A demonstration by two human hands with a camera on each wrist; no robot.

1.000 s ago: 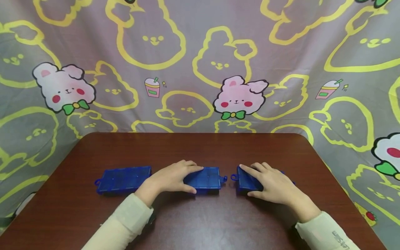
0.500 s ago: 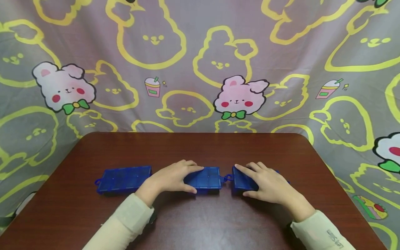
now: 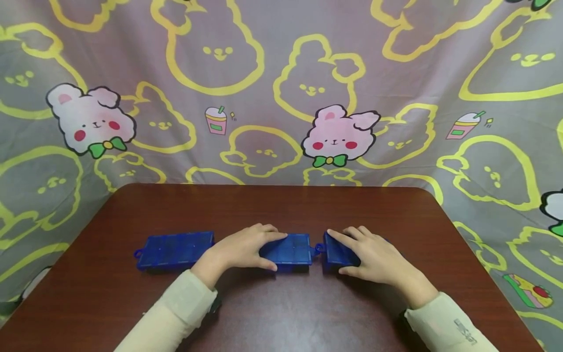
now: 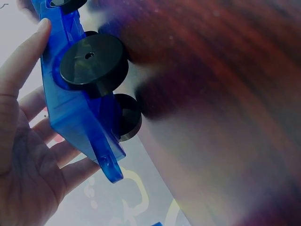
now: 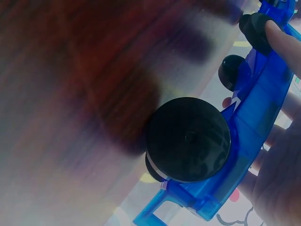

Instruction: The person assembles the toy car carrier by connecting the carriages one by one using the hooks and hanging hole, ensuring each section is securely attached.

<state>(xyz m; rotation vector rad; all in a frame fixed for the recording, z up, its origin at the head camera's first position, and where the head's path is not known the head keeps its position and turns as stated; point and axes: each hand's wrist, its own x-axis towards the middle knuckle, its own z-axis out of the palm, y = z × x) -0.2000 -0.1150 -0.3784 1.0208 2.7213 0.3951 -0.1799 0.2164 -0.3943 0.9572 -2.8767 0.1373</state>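
Three blue see-through toy train cars stand in a row on the table. My left hand (image 3: pixel 242 249) grips the middle car (image 3: pixel 290 249) across its top, thumb on the near side and fingers on the far side. The left wrist view shows its black wheels (image 4: pixel 94 63). With my right hand (image 3: pixel 376 256) I hold the right car (image 3: pixel 338 248) the same way; a large black wheel (image 5: pixel 188 139) shows in the right wrist view. Between these two cars, the right car's ring (image 3: pixel 320 248) overlaps the middle car's hook (image 3: pixel 313 251); whether they are linked I cannot tell.
The left car (image 3: pixel 176 250) sits beside my left wrist, with a ring (image 3: pixel 138 253) at its outer end. My left hand hides the place where it meets the middle car. A patterned curtain (image 3: pixel 272 98) hangs behind the brown table (image 3: pixel 281 205).
My right hand has slid the right car leftward, and the gap to the middle car has closed so that ring and hook now overlap. The left hand has stayed in place.
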